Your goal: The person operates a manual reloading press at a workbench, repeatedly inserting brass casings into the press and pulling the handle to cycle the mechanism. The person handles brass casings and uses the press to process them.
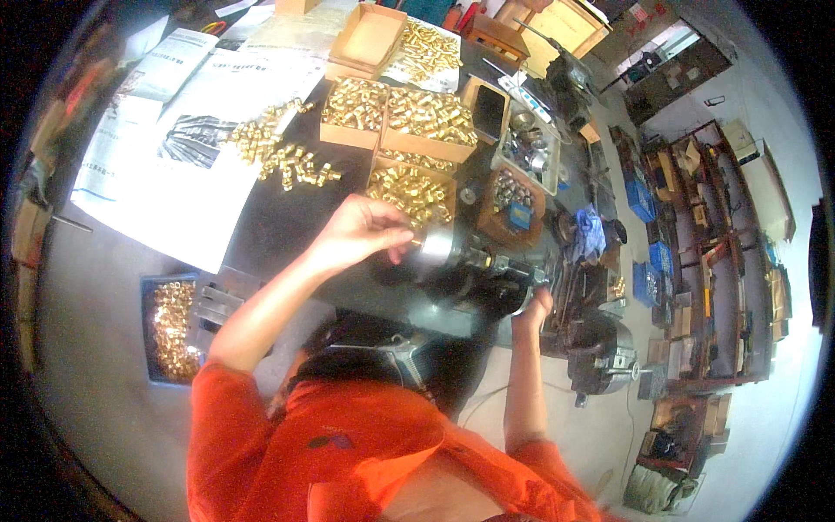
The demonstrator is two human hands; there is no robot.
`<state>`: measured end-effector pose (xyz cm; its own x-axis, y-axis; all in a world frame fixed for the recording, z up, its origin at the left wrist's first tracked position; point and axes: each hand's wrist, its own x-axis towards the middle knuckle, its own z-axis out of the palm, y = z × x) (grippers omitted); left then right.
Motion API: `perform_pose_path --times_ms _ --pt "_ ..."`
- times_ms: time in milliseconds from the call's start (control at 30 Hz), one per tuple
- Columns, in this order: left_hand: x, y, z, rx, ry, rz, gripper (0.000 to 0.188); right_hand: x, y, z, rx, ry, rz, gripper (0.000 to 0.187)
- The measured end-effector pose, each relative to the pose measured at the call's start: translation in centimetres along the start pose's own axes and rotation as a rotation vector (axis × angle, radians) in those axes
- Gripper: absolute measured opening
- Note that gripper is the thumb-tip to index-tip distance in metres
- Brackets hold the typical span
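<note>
A small bench machine with a round silver chuck (437, 246) stands at the table's front edge. At the chuck's left face, my left hand (361, 233) has thumb and fingers pinched together on a small brass piece (417, 243), mostly covered by the fingertips. My right hand (535, 306) is closed at the machine's right end; what it grips there is hidden. Between the hands run the machine's dark body and a brass-coloured part (480, 258). Just beyond the chuck is a cardboard box (453, 202) of brass fittings (409, 195).
More open boxes (428, 150) of brass fittings stand behind, with loose fittings (300, 165) on newspaper (187, 187) at left. A blue bin (150, 331) of brass parts sits lower left. To the right are a grinder-like machine (600, 352), a parts tray (526, 152) and shelving (718, 261).
</note>
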<state>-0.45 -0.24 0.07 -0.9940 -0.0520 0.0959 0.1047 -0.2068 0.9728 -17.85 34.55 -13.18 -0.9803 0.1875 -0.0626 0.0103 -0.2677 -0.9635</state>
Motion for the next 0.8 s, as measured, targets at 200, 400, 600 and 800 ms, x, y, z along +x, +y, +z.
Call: perform_pose_path --times_ms 200,400,600,800 --pt "3.0 -1.4 -2.6 0.284 0.228 0.054 0.014 4.8 -5.4 4.7 -0.476 -0.116 -0.581 0.012" --pt "4.8 -3.2 -6.1 0.446 0.366 0.1 0.019 -5.1 -12.4 5.8 0.199 -0.19 -0.326 0.02" --pt "-1.1 -2.2 -9.6 0.709 0.573 -0.08 0.019 -8.6 -8.3 0.5 0.145 -0.215 -0.184 0.022" --pt "-2.2 -3.1 -9.7 1.195 0.608 -0.104 0.024 -3.9 -2.8 3.0 0.147 0.044 0.045 0.012"
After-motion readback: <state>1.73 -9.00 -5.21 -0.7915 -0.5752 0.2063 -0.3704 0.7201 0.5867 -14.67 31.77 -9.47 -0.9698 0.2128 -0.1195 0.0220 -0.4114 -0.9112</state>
